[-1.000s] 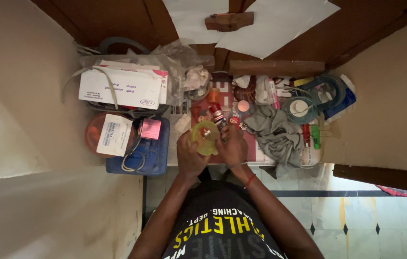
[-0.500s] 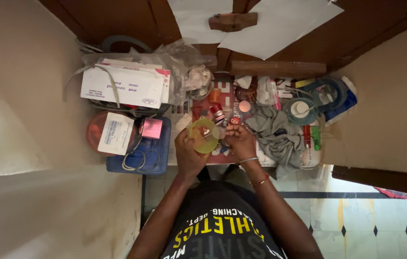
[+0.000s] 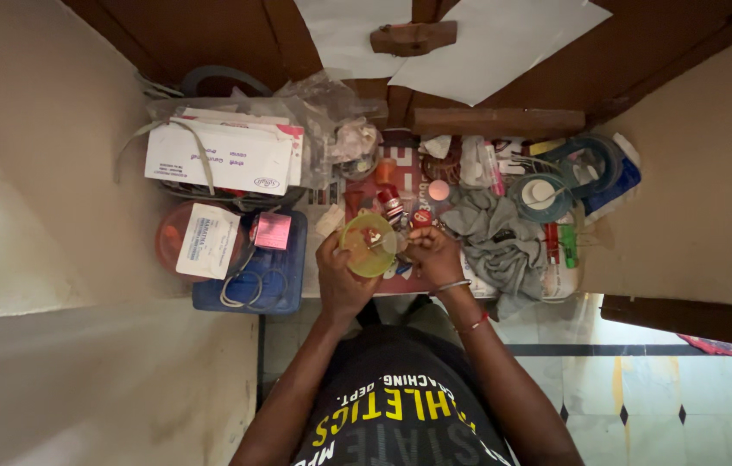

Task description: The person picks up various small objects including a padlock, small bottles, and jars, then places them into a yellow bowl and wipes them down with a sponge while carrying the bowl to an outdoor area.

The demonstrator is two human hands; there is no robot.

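Note:
My left hand point(image 3: 340, 276) holds a round, see-through yellow-green disc point(image 3: 368, 246) with a small red and metal part at its centre. My right hand point(image 3: 435, 257) is closed at the disc's right edge, fingertips pinching something small that I cannot make out. Both hands hover over the near edge of a cluttered table point(image 3: 470, 286). A small red-capped bottle point(image 3: 390, 205) stands just beyond the disc.
A grey cloth point(image 3: 500, 242) lies right of my hands. A blue case point(image 3: 284, 280) with a coiled cable, an orange round container point(image 3: 172, 246) and a white box point(image 3: 219, 155) sit left. Tape rolls point(image 3: 547, 194) lie at the right. Walls close both sides.
My right hand moved from beneath the disc to its right edge. The disc turned from tilted to nearly flat toward me. My left hand kept its grip.

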